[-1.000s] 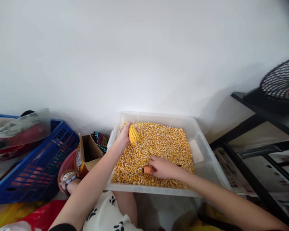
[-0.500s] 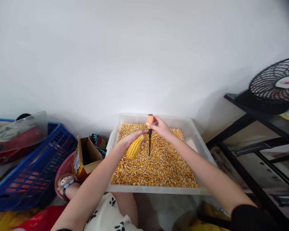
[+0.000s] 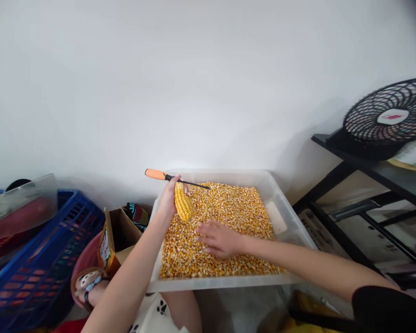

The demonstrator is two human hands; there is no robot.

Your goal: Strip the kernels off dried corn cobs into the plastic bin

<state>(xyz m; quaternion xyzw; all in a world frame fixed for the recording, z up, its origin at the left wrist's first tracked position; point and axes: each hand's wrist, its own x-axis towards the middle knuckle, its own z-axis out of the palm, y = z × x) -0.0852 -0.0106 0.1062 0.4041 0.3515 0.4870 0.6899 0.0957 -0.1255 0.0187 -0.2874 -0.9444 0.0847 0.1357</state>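
My left hand [image 3: 167, 200] is closed around a yellow corn cob [image 3: 183, 204], which still has its rows of kernels on the visible side. The same hand also grips a screwdriver [image 3: 156, 174] with an orange handle and black shaft. Its handle sticks out to the left and its shaft points right over the bin. Palm down with fingers stretched out, my right hand [image 3: 223, 238] rests on the loose corn kernels [image 3: 242, 208]. These kernels cover the floor of a translucent plastic bin [image 3: 225, 282].
A blue plastic basket [image 3: 48, 249] filled with items stands at left. Between it and the bin are an open cardboard box [image 3: 123, 231] and a pink basin [image 3: 85, 252]. On the right, a black stand [image 3: 346, 171] bears a black fan [image 3: 391, 113]. A white wall [image 3: 208, 83] rises behind.
The screwdriver has passed from my right hand to my left and turned from upright to nearly level. My right hand has come down onto the kernels, fingers spread.
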